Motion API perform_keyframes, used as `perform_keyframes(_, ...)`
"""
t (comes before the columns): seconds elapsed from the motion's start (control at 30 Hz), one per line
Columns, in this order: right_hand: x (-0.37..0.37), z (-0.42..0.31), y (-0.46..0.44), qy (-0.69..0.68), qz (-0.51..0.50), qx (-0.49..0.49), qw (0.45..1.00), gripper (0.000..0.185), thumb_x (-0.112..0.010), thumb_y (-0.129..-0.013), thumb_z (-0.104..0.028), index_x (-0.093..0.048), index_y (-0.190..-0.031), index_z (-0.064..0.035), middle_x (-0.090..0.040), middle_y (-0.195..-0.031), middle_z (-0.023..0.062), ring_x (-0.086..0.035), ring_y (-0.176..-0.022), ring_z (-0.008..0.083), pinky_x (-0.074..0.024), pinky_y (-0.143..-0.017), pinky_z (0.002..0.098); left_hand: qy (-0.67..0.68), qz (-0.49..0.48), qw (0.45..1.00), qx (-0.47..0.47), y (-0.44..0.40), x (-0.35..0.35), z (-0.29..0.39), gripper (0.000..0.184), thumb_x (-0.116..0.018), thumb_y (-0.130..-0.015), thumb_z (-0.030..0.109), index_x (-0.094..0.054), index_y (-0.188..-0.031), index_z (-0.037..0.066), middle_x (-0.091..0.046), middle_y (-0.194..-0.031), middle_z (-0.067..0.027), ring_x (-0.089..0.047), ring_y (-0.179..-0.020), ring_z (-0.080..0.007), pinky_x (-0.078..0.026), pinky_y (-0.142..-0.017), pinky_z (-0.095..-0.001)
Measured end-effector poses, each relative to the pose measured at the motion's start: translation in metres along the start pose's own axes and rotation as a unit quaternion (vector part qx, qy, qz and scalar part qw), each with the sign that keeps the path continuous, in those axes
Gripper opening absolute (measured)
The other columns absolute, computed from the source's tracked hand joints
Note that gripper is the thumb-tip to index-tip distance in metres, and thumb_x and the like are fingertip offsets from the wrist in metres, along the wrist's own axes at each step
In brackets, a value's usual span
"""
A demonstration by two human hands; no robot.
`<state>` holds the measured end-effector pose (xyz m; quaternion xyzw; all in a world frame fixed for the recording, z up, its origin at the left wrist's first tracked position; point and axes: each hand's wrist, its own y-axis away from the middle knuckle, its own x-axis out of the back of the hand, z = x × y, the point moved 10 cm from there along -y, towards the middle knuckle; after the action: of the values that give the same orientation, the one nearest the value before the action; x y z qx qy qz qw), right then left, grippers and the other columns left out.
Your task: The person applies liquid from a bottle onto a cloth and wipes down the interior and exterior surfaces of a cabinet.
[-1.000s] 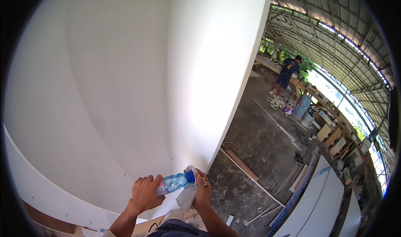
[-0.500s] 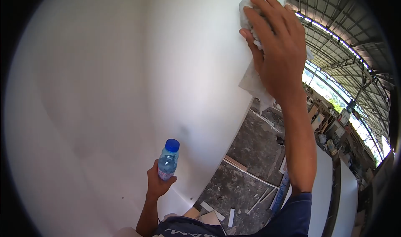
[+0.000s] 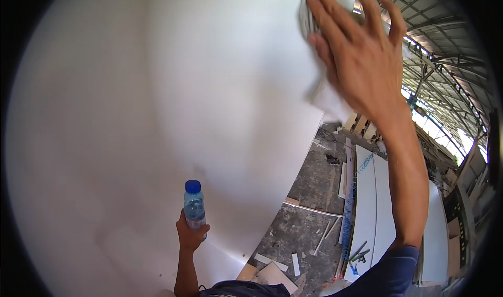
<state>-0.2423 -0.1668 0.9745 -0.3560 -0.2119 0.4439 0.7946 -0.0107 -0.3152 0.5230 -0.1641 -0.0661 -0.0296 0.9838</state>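
A large white panel (image 3: pixel 220 87) fills the left and middle of the head view. High near its right edge, my right hand (image 3: pixel 367 66) presses a crumpled whitish cloth (image 3: pixel 331 99) to the surface, its fingers partly spread over it. Part of the cloth hangs below the palm, blurred. Lower down, my left hand (image 3: pixel 190 238) is wrapped round a clear plastic bottle (image 3: pixel 194 205) with a blue cap, held upright in front of the panel. The bottle's label is partly covered by my fingers.
Offcuts and thin strips (image 3: pixel 296 264) lie on the stained floor (image 3: pixel 304 229) beyond the panel's edge. Further right are white boards (image 3: pixel 367 192) with a few tools (image 3: pixel 359 254) on them. A metal-framed roof (image 3: pixel 445 40) spans above.
The view has turned rightward, showing more boards and the tools. My right hand remains on the cloth near the panel's edge, with its fingers spread wider. My left hand still holds the bottle.
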Motion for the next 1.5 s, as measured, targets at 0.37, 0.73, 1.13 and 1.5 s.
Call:
perform_keyframes(0.37, -0.058, -0.190, 0.161, 0.017, -0.185, 0.301, 0.935, 0.070, -0.047, -0.099, -0.053, -0.041, -0.155, -0.0112, -0.037, -0.162, 0.0123, -0.031, -0.146, 0.0351, -0.0258, -0.114, 0.0551, 0.029, -0.035, 0.998, 0.051, -0.008, 0.008, -0.057, 0.063, -0.080, -0.061, 0.007, -0.058, -0.119, 0.001, -0.069, -0.098, -0.0111, -0.068, -0.087, -0.0252, -0.055, -0.083, -0.0394)
perform_keyframes(0.73, -0.059, -0.163, 0.128, -0.092, -0.214, 0.133, 0.963, 0.063, -0.051, -0.096, -0.024, -0.039, -0.155, -0.0070, -0.028, -0.166, 0.0116, -0.022, -0.155, 0.0233, -0.0440, -0.102, 0.0488, 0.038, -0.079, 0.995, 0.036, -0.016, 0.004, -0.068, 0.065, -0.082, -0.059, 0.010, -0.058, -0.119, 0.000, -0.069, -0.097, -0.0114, -0.069, -0.087, -0.0260, -0.055, -0.082, -0.0405)
perform_keyframes(1.13, -0.014, -0.032, 0.041, -0.015, -0.090, -0.166, 0.982, 0.054, -0.063, -0.092, -0.027, -0.057, -0.145, -0.0166, -0.047, -0.156, -0.0047, -0.028, -0.149, 0.0333, -0.0104, -0.119, 0.0538, 0.055, -0.152, 0.987, 0.022, 0.000, -0.007, -0.026, 0.062, -0.084, -0.061, 0.010, -0.059, -0.117, 0.001, -0.070, -0.096, -0.0109, -0.069, -0.086, -0.0242, -0.056, -0.081, -0.0388)
perform_keyframes(1.5, -0.019, -0.044, 0.010, 0.064, -0.049, -0.165, 0.983, 0.045, -0.055, -0.101, -0.034, -0.057, -0.145, -0.0218, -0.049, -0.154, -0.0118, -0.033, -0.148, 0.0258, -0.0054, -0.118, 0.0494, 0.052, -0.144, 0.988, 0.031, -0.009, -0.008, -0.063, 0.063, -0.081, -0.061, 0.008, -0.058, -0.119, 0.003, -0.065, -0.097, -0.0080, -0.066, -0.087, -0.0233, -0.055, -0.081, -0.0390)
